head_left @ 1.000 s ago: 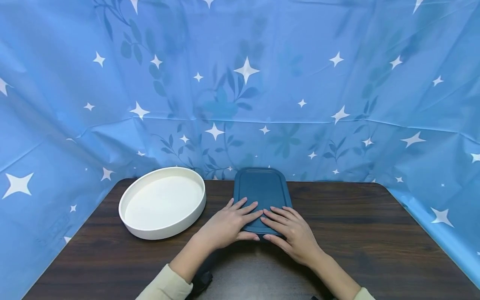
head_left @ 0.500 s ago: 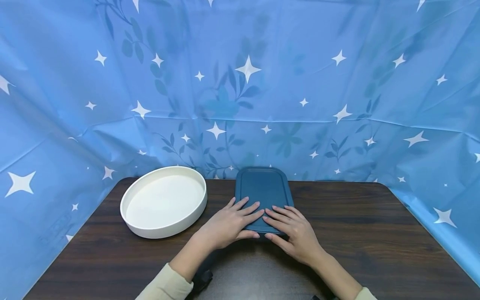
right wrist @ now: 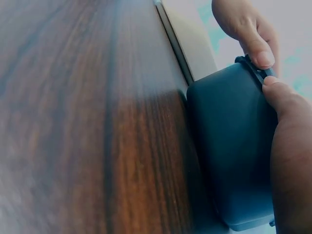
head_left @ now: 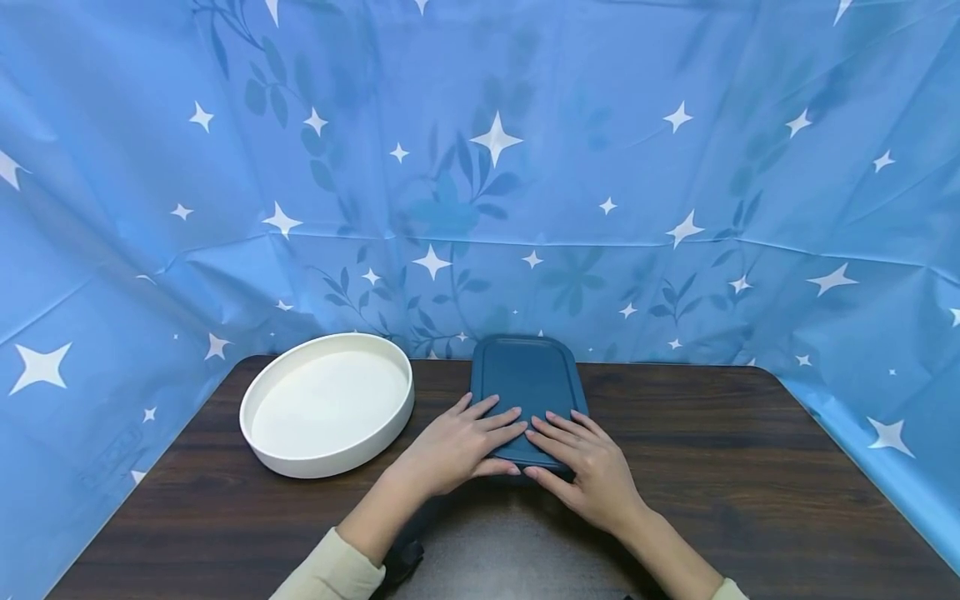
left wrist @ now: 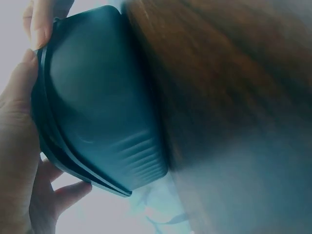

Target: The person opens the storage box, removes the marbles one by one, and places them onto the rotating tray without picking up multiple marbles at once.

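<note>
A dark blue rectangular container (left wrist: 97, 87) with a flat blue lid (head_left: 528, 375) stands at the table's far edge, straight ahead. My left hand (head_left: 453, 450) rests on the lid's near left part, fingers spread and nearly straight. On the near right part lies my right hand (head_left: 592, 475), fingers extended toward the left hand. Both thumbs are at the lid's near edge, their tips close together. In the left wrist view the container's ribbed side shows below the lid's rim. The right wrist view shows the container's plain wall (right wrist: 229, 141) with the thumbs at the rim. The contents are hidden.
A round white tray (head_left: 337, 463) with a low wall stands left of the container on the dark wooden table (head_left: 712, 442). Behind the table hangs a blue curtain (head_left: 600, 167) with white stars. Something black (head_left: 405, 560) shows by the left wrist.
The right thumb has shifted slightly left along the lid's near edge. Otherwise both hands and the container stay in place, while the head view moves a little.
</note>
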Available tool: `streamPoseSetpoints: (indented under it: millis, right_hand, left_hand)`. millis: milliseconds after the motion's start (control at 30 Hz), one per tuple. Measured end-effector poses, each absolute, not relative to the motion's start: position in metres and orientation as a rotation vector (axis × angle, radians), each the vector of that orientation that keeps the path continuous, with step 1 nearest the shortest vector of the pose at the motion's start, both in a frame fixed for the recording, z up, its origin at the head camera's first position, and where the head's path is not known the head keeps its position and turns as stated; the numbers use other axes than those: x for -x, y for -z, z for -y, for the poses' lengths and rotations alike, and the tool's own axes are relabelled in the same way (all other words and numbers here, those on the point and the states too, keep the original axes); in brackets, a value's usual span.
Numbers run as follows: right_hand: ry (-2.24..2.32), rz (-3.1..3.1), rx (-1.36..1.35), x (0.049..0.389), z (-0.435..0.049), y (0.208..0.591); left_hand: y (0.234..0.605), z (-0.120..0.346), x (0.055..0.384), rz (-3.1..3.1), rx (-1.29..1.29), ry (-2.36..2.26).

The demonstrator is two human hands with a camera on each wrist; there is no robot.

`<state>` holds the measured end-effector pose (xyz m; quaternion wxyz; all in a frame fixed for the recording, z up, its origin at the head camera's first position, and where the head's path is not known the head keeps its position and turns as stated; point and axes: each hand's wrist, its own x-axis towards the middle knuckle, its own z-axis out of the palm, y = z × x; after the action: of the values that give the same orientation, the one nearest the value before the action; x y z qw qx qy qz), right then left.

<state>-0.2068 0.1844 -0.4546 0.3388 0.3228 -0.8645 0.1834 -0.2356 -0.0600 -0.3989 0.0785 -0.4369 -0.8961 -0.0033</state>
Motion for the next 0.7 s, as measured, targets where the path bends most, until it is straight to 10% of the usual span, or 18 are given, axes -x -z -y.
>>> streamPoseSetpoints:
  millis: [700]
  right_hand:
    - [-0.583,2.133,-0.840,0.205,-0.184,0.456]
  left_hand:
    - [0.452,0.049,0.256,2.456,0.355,1.831]
